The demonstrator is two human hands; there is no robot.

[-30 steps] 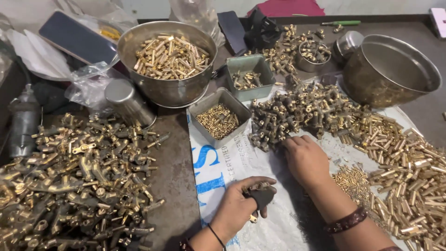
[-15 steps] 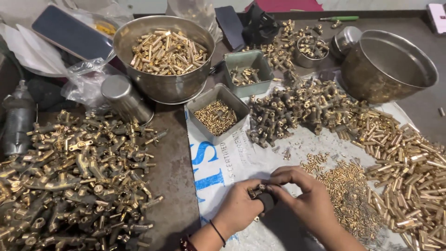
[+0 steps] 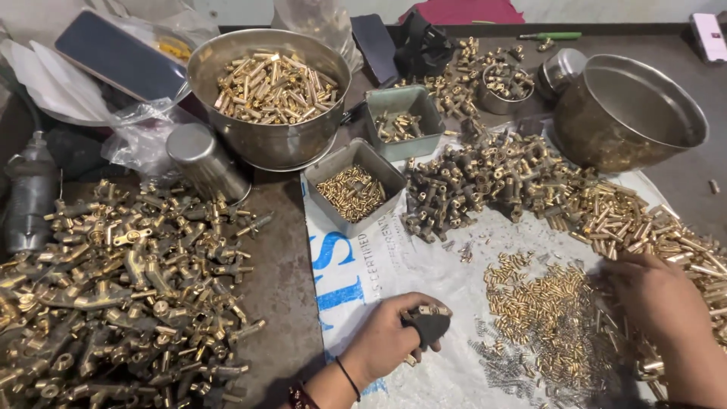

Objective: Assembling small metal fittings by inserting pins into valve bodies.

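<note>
At the near edge of the counter (image 3: 280, 250), the left hand (image 3: 386, 341) is curled shut around a small dark tool (image 3: 432, 327). A little brass piece (image 3: 429, 310) sits on top of the tool, just by the thumb. The tool is held just above a white printed sack (image 3: 424, 265) that is spread flat on the counter.

To the right, the right hand (image 3: 655, 299) lies palm down with its fingers loosely bent. It rests on the edge of a pile of small brass pins (image 3: 545, 303) on the sack. I cannot tell if it is pinching a pin. Tiny grey springs (image 3: 503, 363) lie near the pins.

On the left side sits a big heap of brass tap parts (image 3: 113, 295).

A bit farther away, a square metal tray (image 3: 356, 185) holds small brass bits. Next to it is a pile of darker brass fittings (image 3: 469, 185), and longer brass tubes (image 3: 636, 220) spread off to the right.

At the back stands a steel bowl (image 3: 269, 95) full of brass tubes, a second square tray (image 3: 403, 121), and another steel pot (image 3: 628, 110).
</note>
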